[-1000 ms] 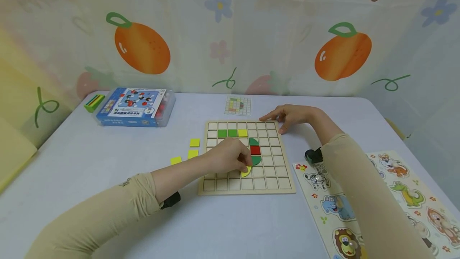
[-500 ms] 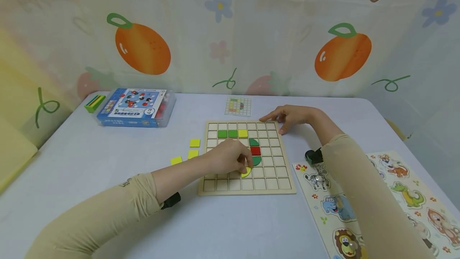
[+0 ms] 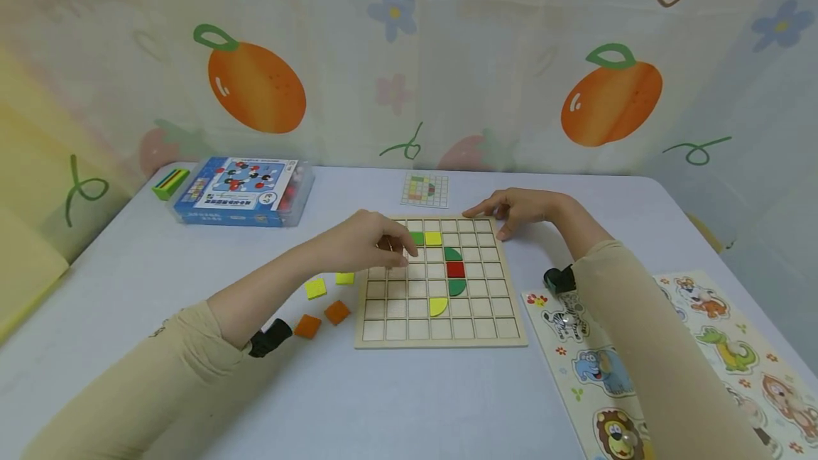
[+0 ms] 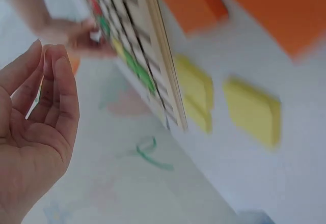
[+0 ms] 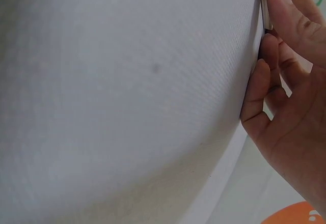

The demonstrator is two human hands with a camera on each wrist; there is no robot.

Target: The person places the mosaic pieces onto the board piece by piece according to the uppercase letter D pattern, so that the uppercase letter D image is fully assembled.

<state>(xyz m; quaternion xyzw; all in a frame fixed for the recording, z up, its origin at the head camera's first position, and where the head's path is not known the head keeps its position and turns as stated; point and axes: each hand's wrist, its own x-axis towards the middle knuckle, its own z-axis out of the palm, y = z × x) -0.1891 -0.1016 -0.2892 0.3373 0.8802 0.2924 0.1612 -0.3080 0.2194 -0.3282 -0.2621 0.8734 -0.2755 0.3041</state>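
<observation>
A wooden grid board [image 3: 487, 329] lies mid-table. Its squares hold a yellow quarter-round tile [image 3: 437, 307], a red square tile [image 3: 456, 270], two green rounded tiles [image 3: 456, 288] and a yellow square tile [image 3: 432, 238] beside a partly covered green one [image 3: 417, 238]. Over the board's left side hovers my left hand [image 3: 364, 243], fingers loosely bent; the left wrist view shows nothing between its fingertips. My right hand [image 3: 527, 206] holds the board's far right corner, index finger at the back edge and thumb [image 5: 285, 12] at the side. Yellow tiles [image 3: 316, 288] and orange tiles [image 3: 308, 326] lie left of the board.
Behind the board lies a small pattern card [image 3: 424, 189]. A blue-labelled plastic box [image 3: 243, 190] and a green striped item [image 3: 170, 184] are at the back left. An animal puzzle board [image 3: 597, 368] lies at the right, partly under the right forearm.
My left hand has let go of the yellow quarter-round tile, which stays on the board, and has moved back and left. Two orange tiles are now uncovered. The right hand holds still.
</observation>
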